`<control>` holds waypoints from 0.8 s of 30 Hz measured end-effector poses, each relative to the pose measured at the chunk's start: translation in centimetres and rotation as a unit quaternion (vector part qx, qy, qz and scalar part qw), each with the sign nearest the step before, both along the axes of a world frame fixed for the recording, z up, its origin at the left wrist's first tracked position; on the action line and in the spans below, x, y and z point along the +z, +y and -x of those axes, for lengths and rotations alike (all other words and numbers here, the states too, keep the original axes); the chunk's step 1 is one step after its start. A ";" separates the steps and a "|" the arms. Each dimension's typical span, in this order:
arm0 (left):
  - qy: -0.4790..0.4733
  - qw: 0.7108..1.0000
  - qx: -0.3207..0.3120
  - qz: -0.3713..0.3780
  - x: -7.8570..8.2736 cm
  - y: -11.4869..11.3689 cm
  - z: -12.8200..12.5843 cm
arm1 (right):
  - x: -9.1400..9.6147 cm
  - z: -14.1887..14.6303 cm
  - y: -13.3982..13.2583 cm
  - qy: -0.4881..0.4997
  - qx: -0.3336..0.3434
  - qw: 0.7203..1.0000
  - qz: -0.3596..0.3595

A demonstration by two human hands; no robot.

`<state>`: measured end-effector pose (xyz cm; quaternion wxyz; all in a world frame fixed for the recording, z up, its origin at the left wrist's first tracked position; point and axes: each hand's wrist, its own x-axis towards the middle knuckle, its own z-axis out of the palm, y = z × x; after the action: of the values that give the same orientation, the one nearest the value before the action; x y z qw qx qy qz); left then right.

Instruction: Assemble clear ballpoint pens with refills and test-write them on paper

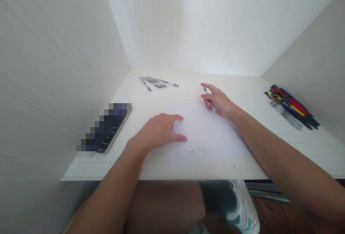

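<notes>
A sheet of white paper (207, 133) lies on the desk in front of me, with a faint line of writing along its far edge and small reddish and dark marks near its close edge. My left hand (164, 129) rests on the left part of the paper, thumb and fingers apart, holding nothing. A clear pen (213, 107) is in my right hand (219, 101), held at the paper's far right corner, with the index finger stretched out past it. The pen lies slanted across the curled fingers.
Several clear pens (155, 82) lie loosely at the back left. A pile of red, blue, yellow, black and clear pens (292, 106) sits by the right wall. At the left is a phone (114, 129), partly blurred out. White panels enclose the desk (188, 173) on three sides.
</notes>
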<state>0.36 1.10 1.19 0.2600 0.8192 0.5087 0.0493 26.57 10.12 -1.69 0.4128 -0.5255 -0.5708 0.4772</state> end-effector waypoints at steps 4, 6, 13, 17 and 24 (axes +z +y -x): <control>-0.001 1.000 -0.009 -0.007 -0.2 0.2 0.0 | -0.3 -0.2 0.3 -0.006 -0.001 1.000 -0.003; 0.001 1.000 -0.013 -0.010 -0.4 0.4 0.0 | -0.3 -0.3 0.4 -0.010 0.006 1.000 0.002; 0.008 1.000 -0.015 -0.015 -1.1 0.7 0.2 | 0.3 -0.6 0.2 -0.027 0.045 0.999 -0.005; 0.010 1.000 -0.013 -0.019 -1.4 0.9 0.2 | 0.2 -1.2 0.6 -0.039 0.051 0.998 -0.021; 0.005 1.000 -0.009 -0.021 -1.7 1.1 0.2 | 0.7 -2.2 0.7 -0.113 0.059 0.991 -0.040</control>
<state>0.17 2.21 -0.52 0.2409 0.8290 0.5018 0.0533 28.74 10.82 -1.02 0.3372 -0.5242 -0.6628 0.4149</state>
